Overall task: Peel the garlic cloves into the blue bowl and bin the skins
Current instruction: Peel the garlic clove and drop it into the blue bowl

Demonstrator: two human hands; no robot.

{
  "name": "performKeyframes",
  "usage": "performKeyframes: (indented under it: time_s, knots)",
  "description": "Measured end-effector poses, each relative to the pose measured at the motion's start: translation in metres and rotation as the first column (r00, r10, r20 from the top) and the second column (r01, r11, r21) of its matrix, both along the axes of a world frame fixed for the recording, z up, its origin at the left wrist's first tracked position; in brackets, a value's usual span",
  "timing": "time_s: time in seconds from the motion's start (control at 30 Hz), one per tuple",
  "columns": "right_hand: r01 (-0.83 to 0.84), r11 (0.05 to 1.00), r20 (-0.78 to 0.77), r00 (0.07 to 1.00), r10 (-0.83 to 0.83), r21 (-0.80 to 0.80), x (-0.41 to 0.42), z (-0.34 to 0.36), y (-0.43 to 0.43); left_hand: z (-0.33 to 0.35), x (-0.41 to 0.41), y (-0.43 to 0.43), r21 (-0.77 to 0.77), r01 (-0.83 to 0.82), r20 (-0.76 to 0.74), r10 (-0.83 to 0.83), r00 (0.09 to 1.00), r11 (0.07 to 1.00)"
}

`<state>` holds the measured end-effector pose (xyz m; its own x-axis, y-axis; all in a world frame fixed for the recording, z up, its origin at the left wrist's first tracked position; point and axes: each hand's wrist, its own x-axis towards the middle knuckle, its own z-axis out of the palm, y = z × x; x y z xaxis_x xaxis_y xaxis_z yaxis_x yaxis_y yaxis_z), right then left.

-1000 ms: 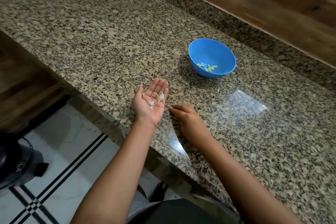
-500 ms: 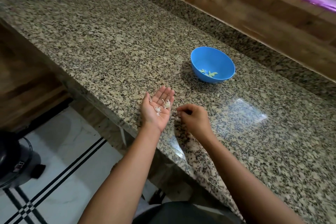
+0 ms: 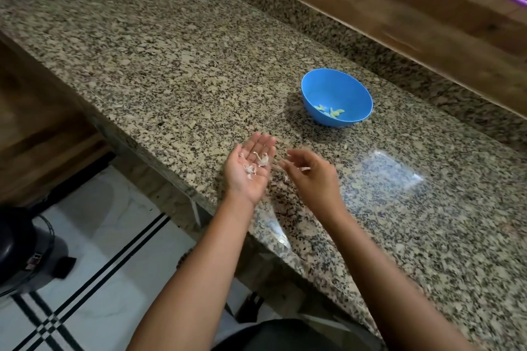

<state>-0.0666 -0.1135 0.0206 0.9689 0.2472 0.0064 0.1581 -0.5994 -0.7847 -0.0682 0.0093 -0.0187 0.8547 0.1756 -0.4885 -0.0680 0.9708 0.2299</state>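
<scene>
in the bowl [image 3: 336, 85], toward the back right of the counter [image 3: 171, 65], a few pale-green cloves [image 3: 330, 112] lay together at the bottom, peeled. the bowl was blue, stood upright and was touched by neither hand.

near the counter's front edge, well apart from the bowl, the left hand [image 3: 251, 168] was held palm up, its fingers straight and close together. several whitish skins [image 3: 258, 162] lay loose in the hollow of that palm; nothing was gripped.

just beside it, on the bowl's side, the right hand [image 3: 310, 177] hovered above the counter with its fingers loosely bent and pointed toward the left palm. motion blur smeared this hand. a pale sliver [image 3: 305, 169] showed at the inner side of its fingers, possibly one more skin, but i could not tell whether the fingers pinched it or the hand was simply slack.

both bare forearms reached in from the bottom of the view. a bright patch of light shone on the counter to the right of the hands.

below the counter's left end, a dark round bin [image 3: 20, 248] stood on the white floor [image 3: 108, 236], which had black stripes. a wooden wall [image 3: 399, 8] rose behind the counter.
</scene>
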Motion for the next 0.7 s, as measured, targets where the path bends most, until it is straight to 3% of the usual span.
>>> performKeyframes:
  time_s: [0.07, 0.13, 0.23, 0.4, 0.57, 0.7]
  knots:
    - [-0.08, 0.958, 0.03, 0.995, 0.092, -0.275, -0.008, -0.012, -0.011, 0.0, 0.002, 0.008, -0.012, -0.039, 0.015, 0.039, 0.999, 0.999]
    - [-0.13, 0.829, -0.014, 0.989, 0.145, -0.545, -0.019, -0.028, -0.016, 0.0, 0.005, 0.014, 0.002, -0.046, 0.02, 0.046, 0.999, 0.999]
    - [-0.144, 0.699, -0.045, 0.986, 0.158, -0.701, -0.024, -0.048, -0.014, 0.002, 0.009, 0.015, 0.009, -0.023, 0.026, 0.023, 0.999, 1.0]
    - [-0.146, 0.701, 0.026, 0.973, 0.229, -0.698, 0.01, -0.055, 0.014, 0.002, 0.014, 0.015, 0.011, -0.004, 0.024, 0.004, 1.0, 1.0]
    - [-0.159, 0.886, 0.21, 0.939, 0.271, -0.435, 0.01, -0.052, 0.012, 0.003, 0.018, 0.013, 0.013, 0.004, 0.025, -0.005, 1.0, 1.0]
    - [-0.169, 0.894, 0.22, 0.935, 0.279, -0.416, -0.012, -0.048, -0.012, 0.002, 0.018, 0.011, 0.011, -0.005, 0.042, 0.004, 0.999, 1.0]
